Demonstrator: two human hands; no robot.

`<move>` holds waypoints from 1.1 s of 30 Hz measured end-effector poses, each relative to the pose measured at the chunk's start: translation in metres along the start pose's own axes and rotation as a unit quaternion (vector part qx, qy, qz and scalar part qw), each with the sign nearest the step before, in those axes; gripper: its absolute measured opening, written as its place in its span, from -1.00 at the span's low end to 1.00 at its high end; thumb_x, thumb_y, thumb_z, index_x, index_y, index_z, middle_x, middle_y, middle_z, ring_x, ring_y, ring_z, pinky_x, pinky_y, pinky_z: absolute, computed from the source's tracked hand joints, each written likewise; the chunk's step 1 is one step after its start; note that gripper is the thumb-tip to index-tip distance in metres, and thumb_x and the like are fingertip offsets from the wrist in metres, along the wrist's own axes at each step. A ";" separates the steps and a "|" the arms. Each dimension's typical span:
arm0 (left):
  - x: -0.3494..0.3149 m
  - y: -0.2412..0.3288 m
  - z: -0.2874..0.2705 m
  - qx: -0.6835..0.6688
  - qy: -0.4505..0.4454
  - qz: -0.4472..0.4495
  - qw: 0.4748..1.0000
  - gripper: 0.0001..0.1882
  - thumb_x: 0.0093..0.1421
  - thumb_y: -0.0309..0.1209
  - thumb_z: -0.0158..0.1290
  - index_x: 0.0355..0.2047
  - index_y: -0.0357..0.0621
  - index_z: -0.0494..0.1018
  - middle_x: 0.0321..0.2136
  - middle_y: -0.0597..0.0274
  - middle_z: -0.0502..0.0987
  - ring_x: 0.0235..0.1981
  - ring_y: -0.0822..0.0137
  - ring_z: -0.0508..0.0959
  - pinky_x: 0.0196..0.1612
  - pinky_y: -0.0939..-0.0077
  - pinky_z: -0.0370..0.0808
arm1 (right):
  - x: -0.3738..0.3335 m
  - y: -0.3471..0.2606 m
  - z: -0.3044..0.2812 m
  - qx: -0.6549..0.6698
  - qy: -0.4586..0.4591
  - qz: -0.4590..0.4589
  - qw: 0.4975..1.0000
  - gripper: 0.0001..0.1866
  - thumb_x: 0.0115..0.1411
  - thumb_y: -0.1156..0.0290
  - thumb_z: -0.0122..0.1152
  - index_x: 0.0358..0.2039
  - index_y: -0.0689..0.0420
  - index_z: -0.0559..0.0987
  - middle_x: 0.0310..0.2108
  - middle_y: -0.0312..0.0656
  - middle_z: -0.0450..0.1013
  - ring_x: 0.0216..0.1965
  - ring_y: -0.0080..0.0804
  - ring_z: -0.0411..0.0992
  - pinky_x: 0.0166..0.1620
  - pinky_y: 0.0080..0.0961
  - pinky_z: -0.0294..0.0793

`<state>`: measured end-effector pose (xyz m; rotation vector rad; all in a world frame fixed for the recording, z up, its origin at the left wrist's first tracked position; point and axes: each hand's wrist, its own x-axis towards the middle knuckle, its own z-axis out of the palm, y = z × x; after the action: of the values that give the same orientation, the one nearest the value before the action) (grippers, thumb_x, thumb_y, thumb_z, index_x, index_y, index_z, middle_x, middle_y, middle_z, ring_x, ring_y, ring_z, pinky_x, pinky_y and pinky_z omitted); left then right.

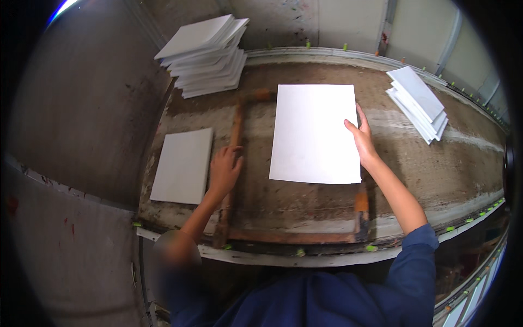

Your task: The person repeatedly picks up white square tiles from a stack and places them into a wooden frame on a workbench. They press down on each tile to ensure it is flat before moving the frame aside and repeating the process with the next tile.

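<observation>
The left elbow and upper arm are blurred, and the lower edge cuts off the body in blue sleeves. The large white sheet (315,133) hides the inside of the wooden frame (235,163) beneath it; only the frame's left rail, near rail and right corner show.

The right hand (360,139) rests at the sheet's right edge, fingers (353,126) extended and lying on its top face, thumb side apparently at the edge; a closed grip cannot be confirmed. The left hand (224,170) lies flat and open on the frame's left rail, holding nothing.

The sheet lies at the centre of the desk (436,174). A smaller white panel (183,165) lies just left of the frame. One stack of white panels (205,54) sits at the far left corner, another stack (418,102) at the far right, well apart from the sheet.

The desk surface is worn, stained brown, with bare room to the right. Pale, paint-spattered wall panels stand behind.
</observation>
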<state>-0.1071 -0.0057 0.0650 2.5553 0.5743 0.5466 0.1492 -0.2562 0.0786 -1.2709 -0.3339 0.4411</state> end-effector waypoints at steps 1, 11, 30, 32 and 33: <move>-0.003 -0.011 0.003 0.052 -0.009 0.008 0.999 -0.70 0.10 -0.46 0.00 -0.12 -0.12 0.40 -0.09 0.15 0.39 -0.02 0.10 0.34 0.07 0.23 0.23 | -0.007 0.010 0.012 -0.025 0.002 -0.002 1.000 -0.27 0.15 0.45 0.12 0.27 0.08 0.00 0.14 -0.02 0.19 0.10 -0.33 0.25 0.12 -0.45 0.25; -0.025 -0.047 0.028 0.097 0.015 0.113 0.989 -0.81 0.04 -0.46 0.06 -0.28 -0.10 0.49 0.04 0.18 0.27 0.07 -0.06 0.15 0.10 0.15 0.18 | -0.048 0.092 0.050 -0.148 0.008 0.014 0.989 -0.26 0.15 0.40 0.13 0.28 0.12 0.00 0.24 -0.04 0.06 0.21 -0.32 0.12 0.23 -0.39 0.08; -0.027 -0.044 0.032 0.051 0.014 0.084 0.995 -0.84 -0.20 -0.45 0.26 -0.54 -0.12 0.54 0.07 0.22 0.24 0.08 -0.09 0.08 0.10 0.01 0.13 | -0.052 0.122 0.057 -0.159 0.012 -0.014 0.987 -0.26 0.12 0.45 0.16 0.26 0.18 0.04 0.13 -0.03 0.24 0.03 -0.43 0.31 0.07 -0.53 0.29; -0.027 -0.045 0.032 0.050 0.017 0.085 0.995 -0.84 -0.20 -0.46 0.26 -0.54 -0.12 0.54 0.07 0.23 0.24 0.09 -0.09 0.08 0.11 0.01 0.12 | -0.050 0.119 0.057 -0.199 0.007 -0.031 0.979 -0.25 0.13 0.44 0.17 0.27 0.17 0.03 0.16 -0.06 0.21 0.06 -0.45 0.28 0.09 -0.53 0.26; -0.027 -0.046 0.033 0.049 0.016 0.084 0.995 -0.84 -0.20 -0.46 0.26 -0.54 -0.12 0.54 0.08 0.23 0.24 0.09 -0.09 0.08 0.11 0.02 0.12 | -0.049 0.119 0.058 -0.219 0.004 -0.039 0.975 -0.25 0.13 0.44 0.17 0.27 0.16 0.03 0.17 -0.08 0.19 0.07 -0.46 0.26 0.10 -0.53 0.25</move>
<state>-0.1281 0.0067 0.0077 2.7093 0.4077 0.6325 0.0632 -0.2048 -0.0204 -1.6822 -0.4912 0.3019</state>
